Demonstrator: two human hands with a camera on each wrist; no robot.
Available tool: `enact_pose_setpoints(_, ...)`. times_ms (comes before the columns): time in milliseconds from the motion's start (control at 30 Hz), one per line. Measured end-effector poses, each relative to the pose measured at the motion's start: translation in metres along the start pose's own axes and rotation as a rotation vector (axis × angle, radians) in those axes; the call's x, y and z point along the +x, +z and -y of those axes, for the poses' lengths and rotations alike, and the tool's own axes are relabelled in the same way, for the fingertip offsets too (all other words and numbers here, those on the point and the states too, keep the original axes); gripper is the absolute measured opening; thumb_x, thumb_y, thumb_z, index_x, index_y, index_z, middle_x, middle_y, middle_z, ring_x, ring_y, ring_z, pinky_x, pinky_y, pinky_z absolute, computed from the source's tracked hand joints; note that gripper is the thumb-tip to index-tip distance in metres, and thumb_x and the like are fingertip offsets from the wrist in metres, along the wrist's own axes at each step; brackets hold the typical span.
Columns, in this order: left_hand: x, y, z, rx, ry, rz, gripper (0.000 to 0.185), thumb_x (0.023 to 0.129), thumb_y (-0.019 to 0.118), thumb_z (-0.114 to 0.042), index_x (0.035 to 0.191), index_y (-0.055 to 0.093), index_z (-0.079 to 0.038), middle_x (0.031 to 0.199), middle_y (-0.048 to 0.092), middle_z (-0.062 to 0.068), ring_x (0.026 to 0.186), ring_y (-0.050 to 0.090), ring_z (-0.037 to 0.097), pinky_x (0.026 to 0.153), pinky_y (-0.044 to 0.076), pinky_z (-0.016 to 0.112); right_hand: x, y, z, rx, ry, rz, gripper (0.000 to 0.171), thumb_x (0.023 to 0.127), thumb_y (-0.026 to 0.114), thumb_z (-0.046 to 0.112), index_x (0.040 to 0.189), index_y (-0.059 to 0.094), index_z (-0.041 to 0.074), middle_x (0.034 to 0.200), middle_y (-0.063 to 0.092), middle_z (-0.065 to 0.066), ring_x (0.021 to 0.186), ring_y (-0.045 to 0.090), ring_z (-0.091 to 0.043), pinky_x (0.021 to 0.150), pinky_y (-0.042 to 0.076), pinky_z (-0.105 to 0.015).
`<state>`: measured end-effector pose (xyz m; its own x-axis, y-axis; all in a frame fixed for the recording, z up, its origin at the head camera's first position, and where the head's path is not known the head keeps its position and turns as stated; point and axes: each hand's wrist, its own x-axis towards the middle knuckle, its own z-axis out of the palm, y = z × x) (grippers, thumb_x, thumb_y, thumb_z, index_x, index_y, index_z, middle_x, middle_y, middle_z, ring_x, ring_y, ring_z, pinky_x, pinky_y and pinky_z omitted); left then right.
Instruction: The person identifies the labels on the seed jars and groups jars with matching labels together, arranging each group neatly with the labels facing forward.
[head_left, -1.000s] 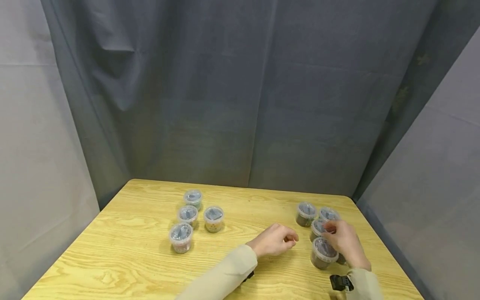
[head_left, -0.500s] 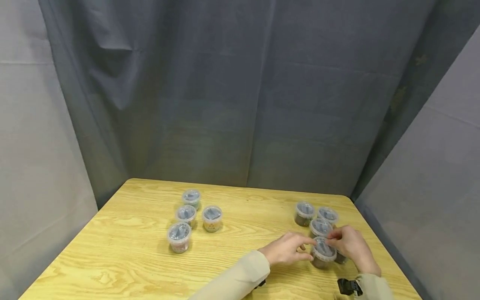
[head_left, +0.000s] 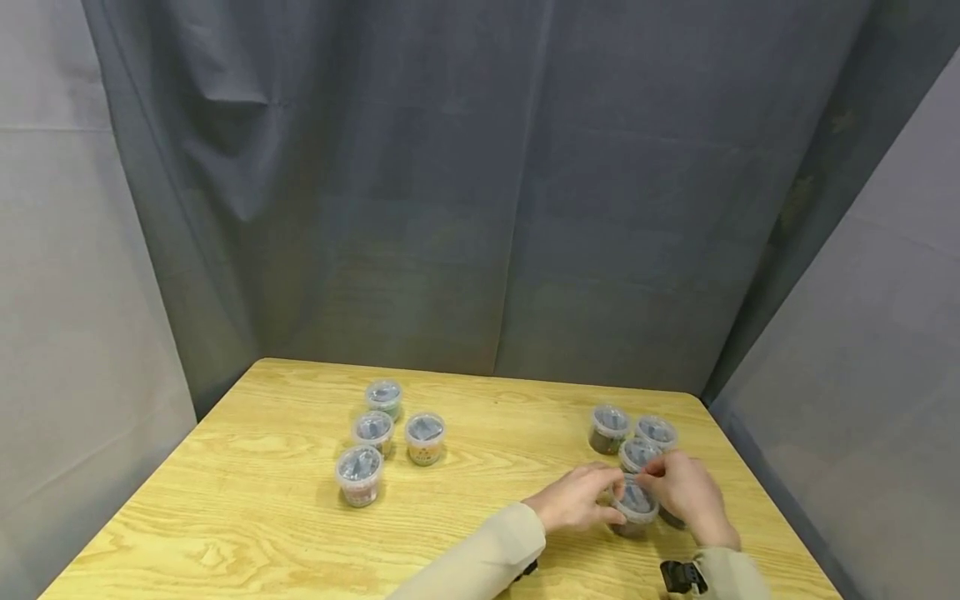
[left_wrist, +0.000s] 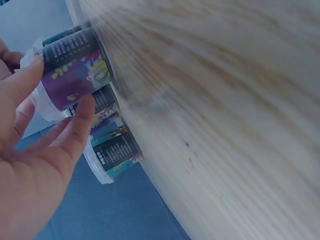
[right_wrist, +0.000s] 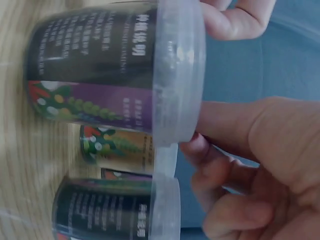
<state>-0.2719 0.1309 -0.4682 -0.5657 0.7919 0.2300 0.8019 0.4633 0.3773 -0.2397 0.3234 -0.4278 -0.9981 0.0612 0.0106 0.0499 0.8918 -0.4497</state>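
A small lidded plastic tub (head_left: 635, 498) stands at the front of the right-hand cluster, with a purple and black printed label. My left hand (head_left: 576, 498) holds it from the left, thumb and fingers spread around its rim and side. In the left wrist view, the left thumb (left_wrist: 31, 75) lies at the lid's edge and a fingertip is beside the label. My right hand (head_left: 686, 493) pinches at the lid's right rim. In the right wrist view, its thumb and index finger meet at the clear lid (right_wrist: 181, 75), the other fingers curled below.
Behind the held tub stand several similar tubs, including a back-left one (head_left: 610, 429) and a back-right one (head_left: 656, 432). Another tub (head_left: 671, 518) is partly hidden under the right hand. A second group, including a yellow-labelled tub (head_left: 425, 438), stands left on the wooden table (head_left: 225, 500).
My left hand has moved right to the front tub. The right hand has come down from the tub behind to this tub's rim. The tub has shifted slightly left.
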Motion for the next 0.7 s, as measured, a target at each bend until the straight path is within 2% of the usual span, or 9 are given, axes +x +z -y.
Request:
enact_pose_setpoints(233,-0.006,-0.004,0.008,-0.042,-0.017,-0.024,0.022,0.089,0.070,-0.037,0.094,0.055,-0.021,0.094,0.060,-0.015,0.077,0.050,-0.001,0.062,0.040,0.008,0.003,0.011,0.009,0.018,-0.080,-0.040,0.009,0.091,0.068,0.012,0.088,0.077,0.011,0.069,0.064,0.000,0.058,0.052,-0.016,0.050,0.040,-0.031)
enact_pose_setpoints(400,-0.012,-0.010,0.013,-0.080,-0.064,-0.051,0.023,0.088,0.070,-0.038,0.092,0.054,-0.021,0.093,0.057,-0.014,0.078,0.051,0.000,0.063,0.041,0.011,0.007,0.017,0.012,0.059,-0.149,-0.063,0.012,0.088,0.070,0.008,0.098,0.076,0.006,0.087,0.073,-0.008,0.072,0.065,-0.019,0.057,0.051,-0.033)
enact_pose_setpoints(467,-0.014,-0.013,0.016,-0.094,-0.080,-0.064,0.023,0.088,0.070,-0.037,0.092,0.054,-0.021,0.094,0.057,-0.013,0.077,0.050,-0.001,0.063,0.042,0.011,0.009,0.019,0.012,0.089,-0.174,-0.075,0.012,0.088,0.071,0.008,0.099,0.076,0.007,0.095,0.074,-0.009,0.081,0.069,-0.022,0.062,0.055,-0.035)
enact_pose_setpoints(533,-0.016,-0.016,0.018,-0.094,-0.091,-0.081,0.023,0.089,0.070,-0.036,0.093,0.054,-0.021,0.094,0.057,-0.012,0.077,0.050,-0.001,0.062,0.042,0.011,0.009,0.022,0.013,0.131,-0.194,-0.087,0.011,0.088,0.071,0.008,0.099,0.075,0.008,0.096,0.074,-0.008,0.086,0.070,-0.025,0.066,0.057,-0.036)
enact_pose_setpoints(633,-0.021,-0.021,0.022,-0.100,-0.104,-0.118,0.023,0.089,0.070,-0.034,0.093,0.053,-0.020,0.095,0.058,-0.011,0.082,0.055,0.001,0.065,0.044,0.011,0.011,0.026,0.014,0.203,-0.198,-0.092,0.011,0.090,0.070,0.012,0.100,0.075,0.012,0.098,0.074,-0.005,0.092,0.070,-0.025,0.071,0.058,-0.037)
enact_pose_setpoints(700,-0.023,-0.023,0.024,-0.116,-0.121,-0.147,0.022,0.090,0.070,-0.034,0.093,0.053,-0.020,0.097,0.057,-0.010,0.089,0.058,0.003,0.069,0.045,0.012,0.011,0.027,0.015,0.281,-0.199,-0.065,0.015,0.093,0.068,0.016,0.105,0.074,0.011,0.103,0.074,-0.007,0.096,0.070,-0.025,0.075,0.059,-0.039)
